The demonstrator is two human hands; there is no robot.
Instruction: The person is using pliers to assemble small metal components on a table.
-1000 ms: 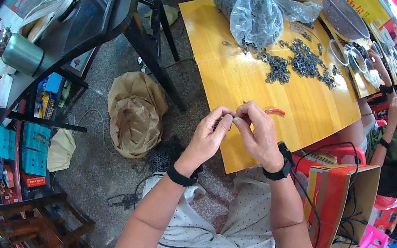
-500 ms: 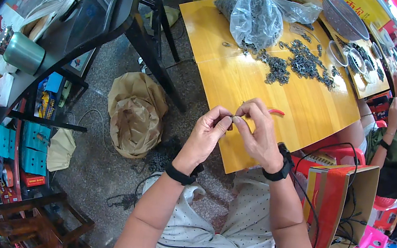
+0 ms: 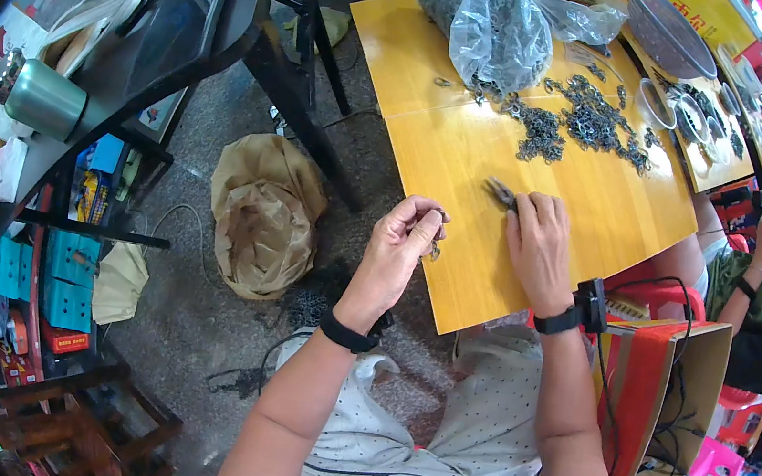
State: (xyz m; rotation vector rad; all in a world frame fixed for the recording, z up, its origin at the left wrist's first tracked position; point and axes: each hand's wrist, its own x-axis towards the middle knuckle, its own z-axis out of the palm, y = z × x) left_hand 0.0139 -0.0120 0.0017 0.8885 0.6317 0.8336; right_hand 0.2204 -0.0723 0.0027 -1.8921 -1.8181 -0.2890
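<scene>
My left hand [image 3: 402, 244] is closed just off the table's near left edge. Its thumb and fingers pinch a small dark metal link [image 3: 435, 253], partly hidden by the fingertips. On the yellow wooden table [image 3: 451, 291], my right hand [image 3: 538, 249] is closed over a pair of pliers [image 3: 501, 192]. Only the grey jaws show, pointing up and left; the fingers cover the handles. Beyond the hands lie heaps of dark metal clasps [image 3: 594, 117]. Behind these, a clear plastic bag [image 3: 503, 42] bulges with more dark metal pieces.
A brown paper-lined sack [image 3: 263, 222] stands on the floor left of the table. At far left is a dark desk with a green metal flask [image 3: 48, 101]. An open cardboard box [image 3: 658, 400] with cables sits by my right arm. Other people are seated at right.
My hands have parted. The right hand moved from the left hand to the pliers and covers their red handles. My left hand keeps its pinch in nearly the same place.
</scene>
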